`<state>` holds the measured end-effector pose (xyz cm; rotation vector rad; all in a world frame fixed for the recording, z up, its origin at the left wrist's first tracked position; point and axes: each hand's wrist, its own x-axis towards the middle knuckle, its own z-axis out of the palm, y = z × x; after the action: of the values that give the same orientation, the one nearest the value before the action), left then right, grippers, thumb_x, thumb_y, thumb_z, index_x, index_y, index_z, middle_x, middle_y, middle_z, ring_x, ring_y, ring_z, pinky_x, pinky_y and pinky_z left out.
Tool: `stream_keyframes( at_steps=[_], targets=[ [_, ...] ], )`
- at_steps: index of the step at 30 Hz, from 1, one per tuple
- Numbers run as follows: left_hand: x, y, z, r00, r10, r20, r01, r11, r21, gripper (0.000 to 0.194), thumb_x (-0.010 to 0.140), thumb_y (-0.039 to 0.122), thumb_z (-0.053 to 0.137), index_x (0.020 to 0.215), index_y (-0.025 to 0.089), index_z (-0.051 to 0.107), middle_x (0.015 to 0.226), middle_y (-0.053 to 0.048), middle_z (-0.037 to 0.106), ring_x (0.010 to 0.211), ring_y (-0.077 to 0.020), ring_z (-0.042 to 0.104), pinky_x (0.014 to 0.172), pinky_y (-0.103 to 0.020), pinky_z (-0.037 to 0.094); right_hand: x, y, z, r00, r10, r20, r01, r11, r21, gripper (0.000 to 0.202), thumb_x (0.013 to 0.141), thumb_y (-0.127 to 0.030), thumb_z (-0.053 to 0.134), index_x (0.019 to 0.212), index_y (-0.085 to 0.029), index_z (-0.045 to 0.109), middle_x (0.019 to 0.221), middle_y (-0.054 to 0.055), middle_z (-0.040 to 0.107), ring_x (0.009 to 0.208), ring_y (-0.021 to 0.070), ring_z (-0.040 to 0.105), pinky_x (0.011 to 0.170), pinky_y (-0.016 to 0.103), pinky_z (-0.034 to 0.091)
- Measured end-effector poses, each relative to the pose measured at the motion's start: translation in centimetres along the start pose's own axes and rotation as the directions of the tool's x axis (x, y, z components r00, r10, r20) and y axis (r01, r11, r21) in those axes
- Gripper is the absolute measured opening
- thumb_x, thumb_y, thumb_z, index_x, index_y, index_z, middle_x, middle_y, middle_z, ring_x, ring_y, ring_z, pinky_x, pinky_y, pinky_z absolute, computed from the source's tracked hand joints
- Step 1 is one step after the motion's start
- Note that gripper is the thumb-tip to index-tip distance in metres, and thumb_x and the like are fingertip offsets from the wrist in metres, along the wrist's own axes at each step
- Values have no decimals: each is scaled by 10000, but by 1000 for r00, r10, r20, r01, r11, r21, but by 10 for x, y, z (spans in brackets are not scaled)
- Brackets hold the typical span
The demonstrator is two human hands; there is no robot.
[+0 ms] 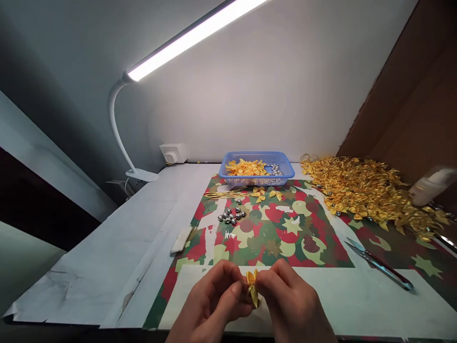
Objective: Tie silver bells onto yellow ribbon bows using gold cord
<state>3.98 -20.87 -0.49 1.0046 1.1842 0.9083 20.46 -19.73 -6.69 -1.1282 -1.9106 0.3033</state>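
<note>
Between left hand (214,300) and right hand (293,299), pinched, yellow bow (253,291) points down, axis near-upright

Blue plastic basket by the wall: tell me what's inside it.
The basket holds a heap of yellow ribbon bows on the left and small silver bells on the right. Whatever lies beneath the heap is covered, so I can't tell.

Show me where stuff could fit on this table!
Most room: the table's white left side, left of the patterned sheet. More: on that sheet, between silver balls and scissors. Crowded: blue basket, gold pile, and front, where left hand and right hand handle a gold bow.
</note>
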Motion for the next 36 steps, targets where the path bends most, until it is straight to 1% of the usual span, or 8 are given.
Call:
stream_keyframes(
  at_steps=[8, 10, 13, 18, 21, 26, 31, 36],
  targets=[
    [4, -1, 5, 998, 0, 67, 1, 1000, -11, 258, 877, 438, 667, 821, 188, 637, 737, 17, 609, 722, -163, 568, 709, -281, 524, 4, -5, -1, 997, 77, -3, -76, 983, 166, 248, 979, -228, 431, 746, -231, 518, 671, -38, 442, 507, 96, 467, 490, 188, 381],
    [4, -4, 5, 996, 22, 87, -24, 1000, 18, 244, 889, 426, 650, 843, 186, 648, 772, -3, 624, 750, -182, 569, 733, -305, 511, 4, -7, 1, 993, 116, -31, -107, 969, 224, 156, 968, -206, 443, 895, -241, 576, 713, -25, 511, 553, 117, 533, 515, 207, 413],
    [5, -10, 4, 994, 61, 88, -66, 996, 62, 221, 896, 403, 640, 856, 187, 661, 758, -4, 615, 737, -183, 549, 720, -300, 486, 3, -11, 6, 985, 162, -52, -138, 942, 306, 235, 961, -196, 435, 1118, -256, 600, 784, -1, 564, 622, 148, 591, 549, 233, 451],
    [6, -13, 2, 996, 72, 53, -78, 990, 120, 222, 889, 384, 640, 832, 172, 675, 764, -31, 654, 744, -205, 579, 721, -314, 491, 1, -13, 13, 966, 258, -5, -234, 886, 399, 174, 964, -212, 456, 885, -242, 607, 744, -16, 527, 558, 111, 539, 511, 209, 424],
    [5, -12, 4, 997, 74, 39, -78, 989, 124, 218, 889, 384, 635, 833, 177, 677, 787, -39, 675, 769, -217, 599, 733, -316, 500, 2, -13, 12, 967, 255, 11, -235, 876, 422, 140, 957, -215, 479, 887, -253, 594, 745, -30, 549, 552, 104, 515, 517, 203, 408],
    [3, -11, 5, 997, 78, -3, -78, 992, 96, 227, 892, 421, 626, 865, 201, 674, 782, -12, 651, 742, -198, 593, 719, -298, 518, -1, -8, 12, 984, 173, -33, -154, 939, 309, 177, 957, -187, 478, 976, -259, 638, 754, -16, 539, 591, 120, 535, 530, 209, 408],
    [2, -14, 3, 979, 191, -70, -174, 965, 198, 199, 918, 413, 593, 856, 231, 647, 737, 21, 606, 698, -175, 583, 683, -264, 519, -3, -3, 10, 996, 0, -90, 1, 1000, 17, 203, 946, -134, 446, 870, -217, 615, 685, -11, 499, 545, 124, 491, 520, 221, 375],
    [4, -18, 1, 975, 193, -113, -172, 969, 176, 183, 911, 430, 601, 892, 251, 633, 746, 13, 645, 696, -181, 589, 680, -270, 530, 1, -3, 3, 998, -58, -35, 53, 989, -141, 229, 930, -133, 442, 778, -217, 592, 670, -11, 497, 515, 113, 449, 498, 211, 329]
  ],
)
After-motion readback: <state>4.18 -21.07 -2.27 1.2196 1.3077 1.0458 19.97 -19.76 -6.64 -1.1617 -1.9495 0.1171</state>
